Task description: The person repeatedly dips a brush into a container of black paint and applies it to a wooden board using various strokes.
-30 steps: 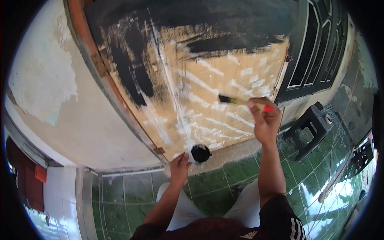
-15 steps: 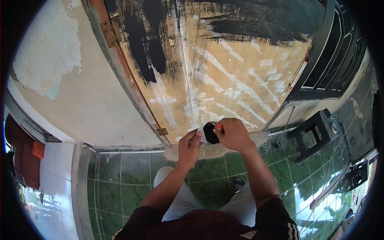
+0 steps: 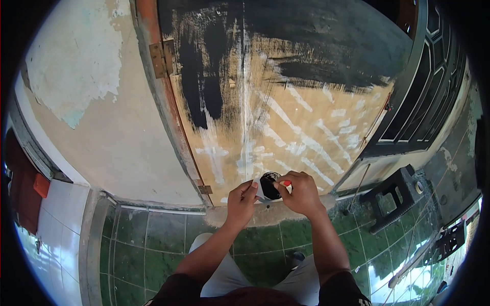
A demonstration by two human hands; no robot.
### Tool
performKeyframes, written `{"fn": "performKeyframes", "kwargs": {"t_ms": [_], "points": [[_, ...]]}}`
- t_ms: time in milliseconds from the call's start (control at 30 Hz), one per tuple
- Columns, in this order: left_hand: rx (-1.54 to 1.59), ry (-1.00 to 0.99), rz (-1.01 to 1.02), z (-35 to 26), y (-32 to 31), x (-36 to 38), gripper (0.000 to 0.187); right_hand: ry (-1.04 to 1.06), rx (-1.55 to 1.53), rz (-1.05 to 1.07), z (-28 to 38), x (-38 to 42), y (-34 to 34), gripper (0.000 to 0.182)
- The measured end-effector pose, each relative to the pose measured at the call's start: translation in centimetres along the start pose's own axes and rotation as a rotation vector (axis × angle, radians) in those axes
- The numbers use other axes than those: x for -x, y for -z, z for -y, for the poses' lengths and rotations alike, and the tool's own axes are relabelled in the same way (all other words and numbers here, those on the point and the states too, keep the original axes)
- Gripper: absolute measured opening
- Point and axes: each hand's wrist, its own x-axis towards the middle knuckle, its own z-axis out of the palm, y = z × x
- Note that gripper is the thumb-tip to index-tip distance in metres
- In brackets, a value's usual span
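Observation:
My left hand (image 3: 241, 203) is closed around the near side of a small white paint container (image 3: 260, 192), tilted so its opening faces me. Black paint (image 3: 269, 184) coats the inside. A red-handled paintbrush (image 3: 287, 183) is pinched in the fingers of my right hand (image 3: 302, 195), right at the container's opening. The bristles are hidden or lost against the black paint. Just beyond both hands stands a wooden door (image 3: 301, 130), its upper part brushed black and its bare tan lower part marked with white filler streaks.
A rusty hinge (image 3: 162, 58) joins the door to its worn frame, beside a peeling wall (image 3: 117, 132). A black plastic stool (image 3: 390, 199) lies on the green tile floor (image 3: 168, 232) to the right, near a dark window shutter (image 3: 421, 92). A wooden stick (image 3: 360, 186) leans there.
The view has tilted upward, so the door and hands sit lower in it. My right hand has turned and shifted at the container's opening, showing more of the red handle.

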Motion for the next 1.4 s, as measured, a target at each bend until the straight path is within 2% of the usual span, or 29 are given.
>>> {"fn": "performKeyframes", "kwargs": {"t_ms": [67,100,200,400,500,600,700,800,900,1000,1100,1200,1333,1367,1400], "points": [[0.014,-0.009,-0.012,-1.1,0.1,-0.4,0.038,-0.041,0.019,-0.014,1.1,-0.3,0.7,0.005],[0.022,-0.014,-0.022,-1.7,0.1,-0.7,0.038,0.014,-0.032,-0.109,1.3,-0.5,0.8,0.007],[0.015,-0.032,-0.034,-3.1,0.6,-1.6,0.039,0.08,-0.026,-0.092,1.6,-0.6,0.8,0.009],[-0.005,-0.103,-0.065,-4.4,1.6,-2.3,0.04,0.095,-0.157,-0.265,2.4,0.0,0.4,0.011],[-0.004,-0.108,-0.066,-4.3,2.1,-2.6,0.04,0.051,-0.104,-0.113,2.4,0.0,0.4,0.011],[0.046,-0.105,-0.063,-3.6,2.6,-3.3,0.041,0.097,-0.188,-0.258,1.7,0.2,-0.3,0.012],[0.043,-0.086,-0.066,-3.5,2.9,-3.2,0.041,0.008,-0.136,-0.105,1.9,0.2,-0.4,0.012],[0.038,-0.087,-0.079,-3.8,3.0,-3.4,0.041,0.075,-0.2,-0.272,1.2,0.5,-1.2,0.014],[0.038,-0.082,-0.074,-3.3,3.4,-3.6,0.041,0.047,-0.072,-0.129,1.2,0.5,-1.1,0.015],[0.033,-0.092,-0.077,-3.2,3.6,-4.0,0.04,0.109,-0.123,-0.314,1.0,0.9,-1.4,0.016],[0.034,-0.082,-0.072,-2.9,3.9,-4.1,0.04,0.076,-0.069,-0.174,0.9,0.9,-1.4,0.017],[0.064,-0.077,-0.071,-2.7,3.8,-4.4,0.04,0.122,-0.144,-0.338,0.4,1.3,-1.9,0.019],[0.085,-0.051,-0.063,-3.0,3.7,-4.0,0.041,0.132,-0.058,-0.26,0.5,1.3,-1.4,0.021],[0.091,-0.04,-0.064,-3.2,3.7,-3.9,0.041,0.126,-0.101,-0.332,0.6,1.5,-1.5,0.019],[0.097,-0.03,-0.065,-3.2,3.7,-3.9,0.041,0.116,-0.073,-0.28,0.7,1.2,-1.3,0.019]]}}
